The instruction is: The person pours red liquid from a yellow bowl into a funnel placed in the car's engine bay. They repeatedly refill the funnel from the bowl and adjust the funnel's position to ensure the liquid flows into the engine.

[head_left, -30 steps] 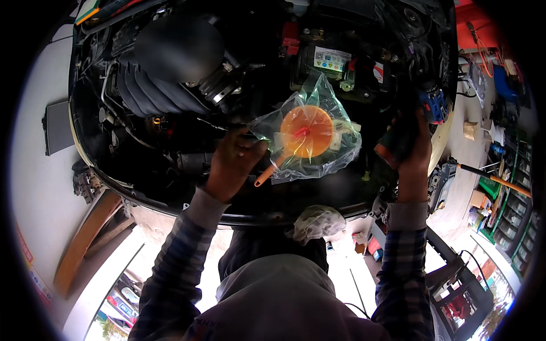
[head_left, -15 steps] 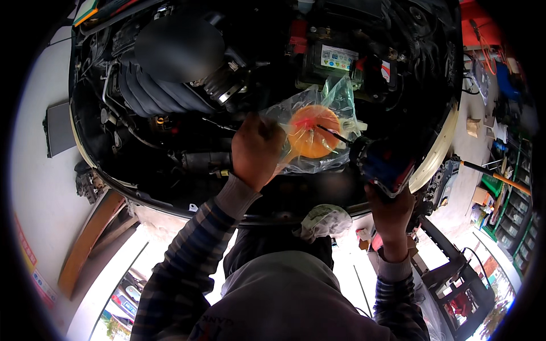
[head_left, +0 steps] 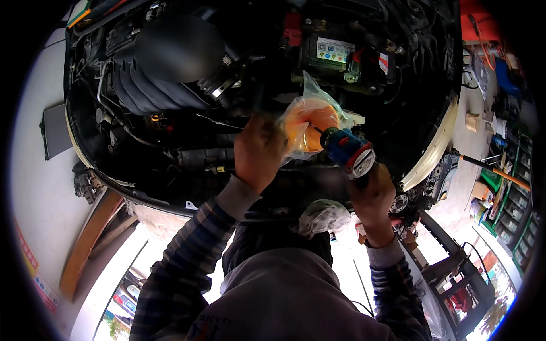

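In the middle of an open engine bay, my left hand [head_left: 259,153] is closed on the gathered side of a clear plastic bag [head_left: 313,88]. Round and cup-like, an orange piece [head_left: 325,110] sits inside or behind the plastic; its exact kind does not show. My right hand [head_left: 372,196] wraps round the grip of a blue and red cordless drill [head_left: 344,146]. The drill points up and left, its tip in front of the orange piece; whether it touches cannot be told. My left fingertips are dark and partly hidden.
A black battery [head_left: 327,65] with a white label sits beyond the bag. Ribbed black intake pipes [head_left: 145,88] lie to the left. A crumpled whitish cloth [head_left: 325,217] rests on the near edge of the bay. Shelving with bins [head_left: 515,210] stands at the far right.
My right hand has brought the drill left and up, closer to the orange piece. The bag is drawn in more tightly around that piece. My left hand has barely moved.
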{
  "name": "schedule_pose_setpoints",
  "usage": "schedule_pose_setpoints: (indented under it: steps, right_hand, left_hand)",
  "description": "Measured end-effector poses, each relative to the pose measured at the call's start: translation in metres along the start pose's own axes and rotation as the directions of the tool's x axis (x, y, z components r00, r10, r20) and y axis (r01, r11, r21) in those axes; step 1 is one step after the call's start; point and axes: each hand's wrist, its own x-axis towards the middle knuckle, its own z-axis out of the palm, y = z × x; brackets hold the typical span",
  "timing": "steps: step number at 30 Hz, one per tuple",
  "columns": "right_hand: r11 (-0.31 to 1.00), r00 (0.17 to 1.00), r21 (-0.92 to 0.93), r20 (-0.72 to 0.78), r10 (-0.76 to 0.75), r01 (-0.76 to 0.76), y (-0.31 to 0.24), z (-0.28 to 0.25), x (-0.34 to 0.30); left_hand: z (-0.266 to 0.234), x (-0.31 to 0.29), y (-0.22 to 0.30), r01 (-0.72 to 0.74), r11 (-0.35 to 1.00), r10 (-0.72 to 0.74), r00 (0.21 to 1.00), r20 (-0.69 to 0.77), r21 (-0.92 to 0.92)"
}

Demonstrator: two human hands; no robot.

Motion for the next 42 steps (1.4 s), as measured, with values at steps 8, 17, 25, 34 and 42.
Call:
schedule_pose_setpoints:
  steps: [8,17,25,34,42]
  right_hand:
    - [0.997,0.997,0.075,-0.071,-0.027,0.032,0.011,0.015,0.001]
    - [0.999,0.998,0.047,-0.070,0.006,-0.003,0.008,0.011,-0.006]
    - [0.997,0.999,0.077,-0.043,0.009,-0.006,0.002,-0.005,-0.009]
    - [0.996,1.000,0.092,0.000,-0.011,0.011,0.003,0.004,-0.008]
    - [0.998,0.999,0.047,0.005,-0.035,0.035,0.005,0.011,-0.009]
  left_hand:
    - [0.006,0.001,-0.009,-0.024,0.997,0.024,1.000,0.001,-0.071]
    - [0.029,0.019,-0.001,-0.014,0.971,0.052,0.987,-0.152,0.240]
    - [0.039,0.016,-0.016,-0.093,0.943,0.172,0.958,-0.228,0.319]
    - [0.043,0.005,-0.013,-0.192,0.940,0.249,0.952,-0.179,0.283]
    - [0.045,0.001,-0.023,-0.243,0.946,0.278,0.948,-0.153,0.212]
